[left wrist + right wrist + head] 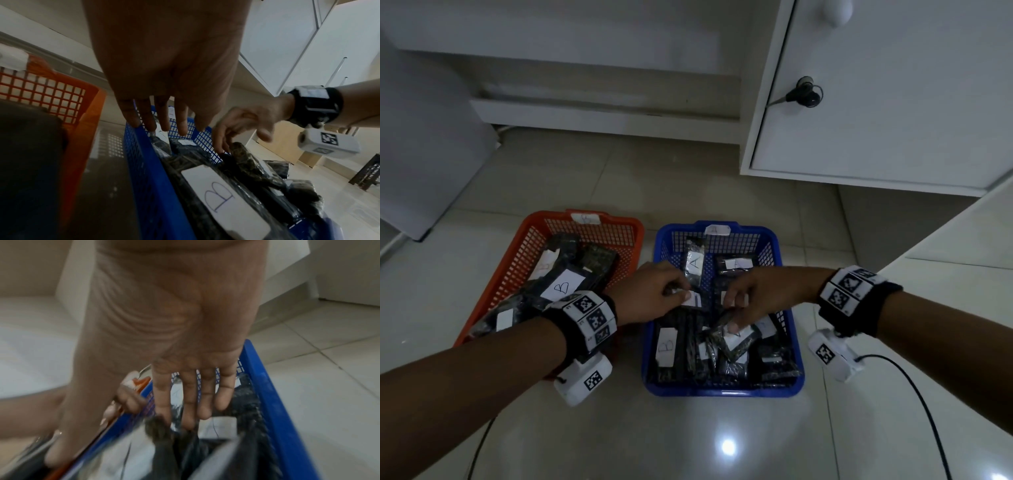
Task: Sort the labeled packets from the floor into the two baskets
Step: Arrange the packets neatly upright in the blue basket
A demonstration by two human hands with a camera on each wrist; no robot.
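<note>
The blue basket (722, 391) (148, 162) (267, 394), tagged A at its far rim, holds several dark packets with white labels. One of them, marked B (666, 346) (224, 201), lies at its left side. The orange basket (493, 284) (82, 129) beside it holds B packets (561, 286). My left hand (681, 291) (164, 125) hovers over the blue basket's left rim with straight fingers, its tips at a white label. My right hand (736, 308) (193, 402) reaches in from the right, fingers extended down onto a dark packet (238, 149) (158, 425); this view is blurred.
A white cabinet door with a key (804, 92) stands behind the baskets at the right. A low white shelf (602, 116) runs along the back and a white unit (421, 154) stands at the left. Black cables (914, 383) trail over the glossy tiled floor.
</note>
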